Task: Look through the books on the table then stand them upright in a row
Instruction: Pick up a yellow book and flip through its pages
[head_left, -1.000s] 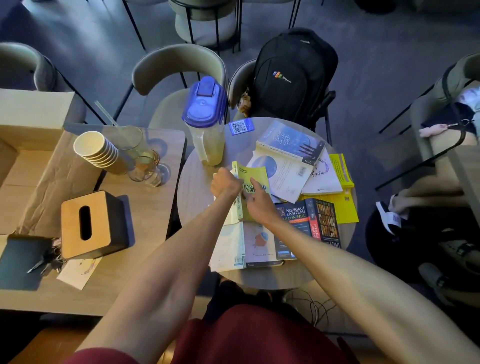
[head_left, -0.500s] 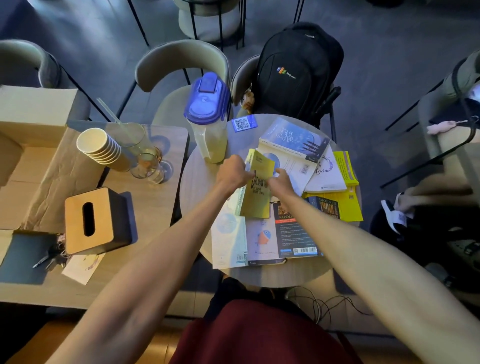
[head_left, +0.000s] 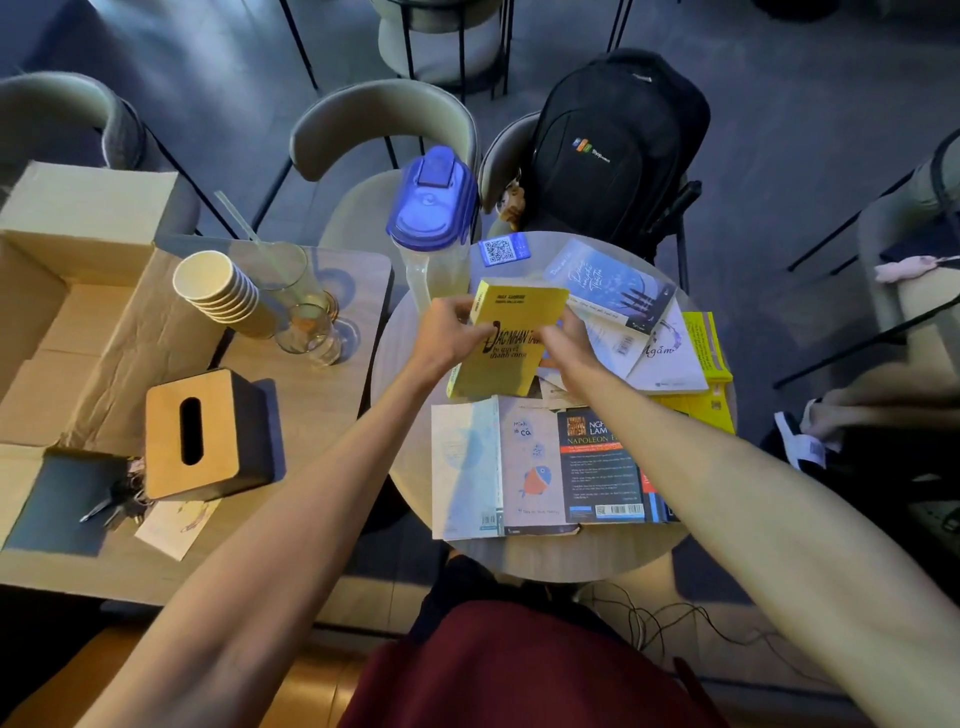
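A small round table (head_left: 400, 415) holds several books lying flat. I hold a yellow paperback (head_left: 511, 340) closed above the table, front cover towards me. My left hand (head_left: 447, 338) grips its left edge near the spine and my right hand (head_left: 566, 343) grips its right edge. Below it lie a pale book with a fish drawing (head_left: 530, 467) and a dark Napoleon Hill book (head_left: 602, 467). At the back right lie a blue book (head_left: 608, 283), a white book (head_left: 667, 358) and a yellow book (head_left: 709, 358), overlapping one another.
A blue-lidded pitcher (head_left: 434, 223) stands at the table's back left, a QR card (head_left: 501, 250) beside it. A wooden table (head_left: 322, 395) to the left carries stacked paper cups (head_left: 218, 291), glasses (head_left: 306, 322), a tissue box (head_left: 200, 434) and keys (head_left: 111, 506). A black backpack (head_left: 613, 150) sits on a chair behind.
The yellow book came up off the pile, from lying partly open to held closed in both hands with its cover facing me. The view shifted slightly.
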